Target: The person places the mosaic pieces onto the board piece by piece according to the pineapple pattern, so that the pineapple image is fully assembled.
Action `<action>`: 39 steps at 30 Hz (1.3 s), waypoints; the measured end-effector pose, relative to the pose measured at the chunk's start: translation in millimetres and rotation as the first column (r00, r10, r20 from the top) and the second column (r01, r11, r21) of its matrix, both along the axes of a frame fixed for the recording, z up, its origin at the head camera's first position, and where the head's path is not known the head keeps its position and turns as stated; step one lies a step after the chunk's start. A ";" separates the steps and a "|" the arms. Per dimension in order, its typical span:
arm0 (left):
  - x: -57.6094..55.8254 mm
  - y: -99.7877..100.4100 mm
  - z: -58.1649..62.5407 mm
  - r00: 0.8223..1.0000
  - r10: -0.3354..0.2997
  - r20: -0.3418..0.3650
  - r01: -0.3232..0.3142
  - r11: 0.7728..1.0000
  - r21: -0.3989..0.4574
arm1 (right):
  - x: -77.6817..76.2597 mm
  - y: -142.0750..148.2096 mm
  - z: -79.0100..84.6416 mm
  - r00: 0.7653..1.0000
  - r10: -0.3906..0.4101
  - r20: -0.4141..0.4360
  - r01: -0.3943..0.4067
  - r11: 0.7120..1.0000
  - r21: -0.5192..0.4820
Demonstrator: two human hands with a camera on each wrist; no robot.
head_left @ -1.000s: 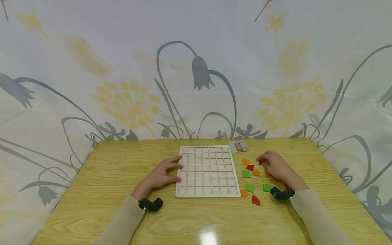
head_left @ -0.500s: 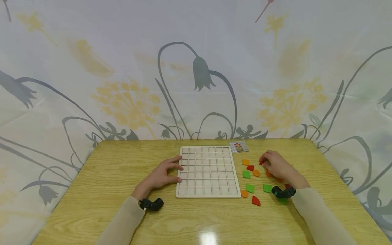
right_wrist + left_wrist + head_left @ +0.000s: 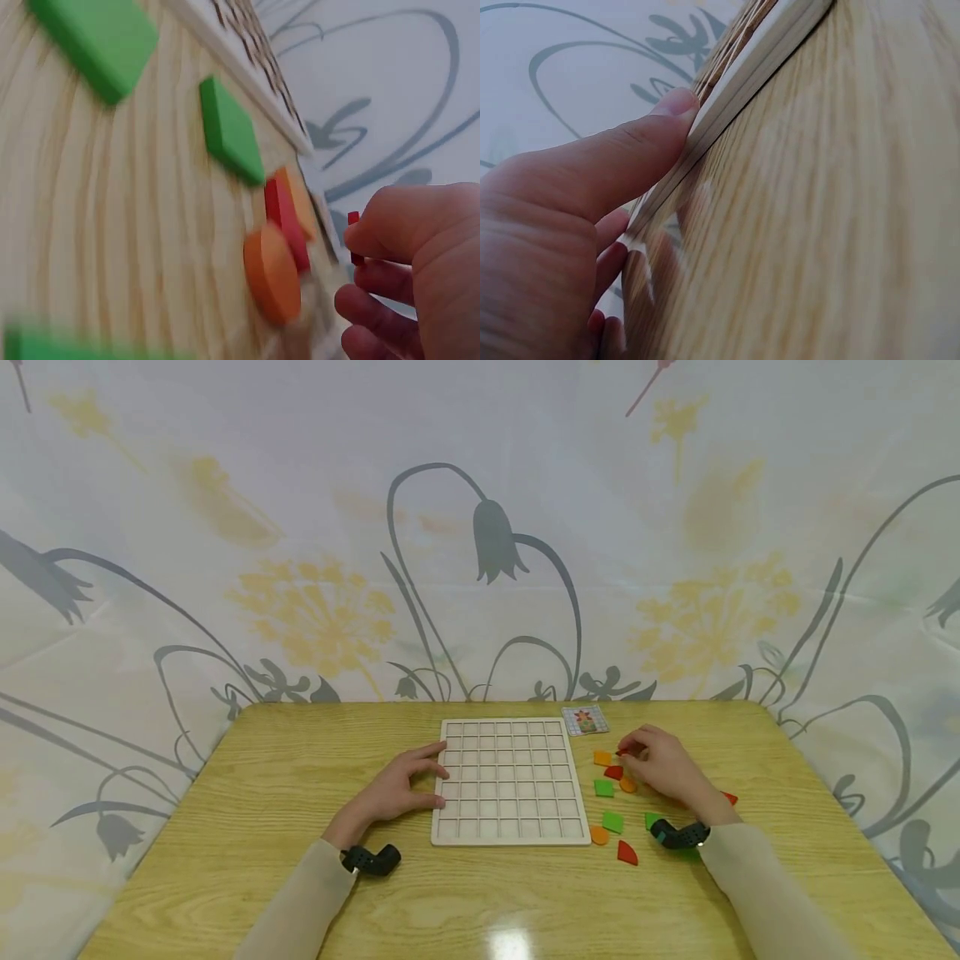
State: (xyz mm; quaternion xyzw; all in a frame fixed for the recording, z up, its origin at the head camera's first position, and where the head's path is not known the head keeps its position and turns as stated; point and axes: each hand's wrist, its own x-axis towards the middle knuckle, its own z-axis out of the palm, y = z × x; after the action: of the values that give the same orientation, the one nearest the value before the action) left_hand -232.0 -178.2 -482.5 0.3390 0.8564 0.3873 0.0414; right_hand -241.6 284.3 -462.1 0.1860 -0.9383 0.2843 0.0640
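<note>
A white grid board (image 3: 513, 783) with square cells lies in the middle of the table. My left hand (image 3: 401, 787) rests at its left edge, fingers spread, and in the left wrist view the thumb (image 3: 649, 139) touches the board's rim. Between thumb and fingers my right hand (image 3: 666, 768) pinches a small red piece (image 3: 354, 238), held above the table to the right of the board. Below and beside that hand lie an orange square (image 3: 602, 758), a red quarter-circle (image 3: 613, 772), an orange disc (image 3: 627, 785) and a green square (image 3: 603, 788).
A small picture card (image 3: 585, 720) with a flower on a grid lies by the board's far right corner. Closer to me are another green square (image 3: 612, 822), an orange disc (image 3: 598, 835) and a red quarter-circle (image 3: 627, 852). The right forearm partly covers further pieces.
My right hand has picked up the red piece and shifted left toward the board. A red piece behind its wrist has come into view. The left hand stays put.
</note>
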 end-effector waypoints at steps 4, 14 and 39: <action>0.7 0.6 1.3 1.000 0.004 0.007 -0.004 1.000 0.002 | -4.2 -23.3 2.3 1.000 0.019 -0.005 -0.019 0.997 -0.072; -0.6 2.0 1.8 1.000 -0.010 -0.010 0.010 1.000 -0.011 | -20.6 -88.0 -11.1 0.995 0.093 -0.044 -0.099 0.977 -0.191; -0.1 -0.1 4.5 1.000 -0.019 -0.001 0.019 0.999 -0.035 | -35.5 -173.0 -23.3 0.999 0.023 0.047 -0.009 0.960 -0.280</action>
State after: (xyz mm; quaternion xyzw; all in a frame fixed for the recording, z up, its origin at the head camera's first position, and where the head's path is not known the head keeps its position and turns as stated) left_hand -232.1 -178.3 -478.0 0.3463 0.8599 0.3716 0.0506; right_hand -277.1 111.3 -485.4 0.1755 -0.8886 0.4189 0.0639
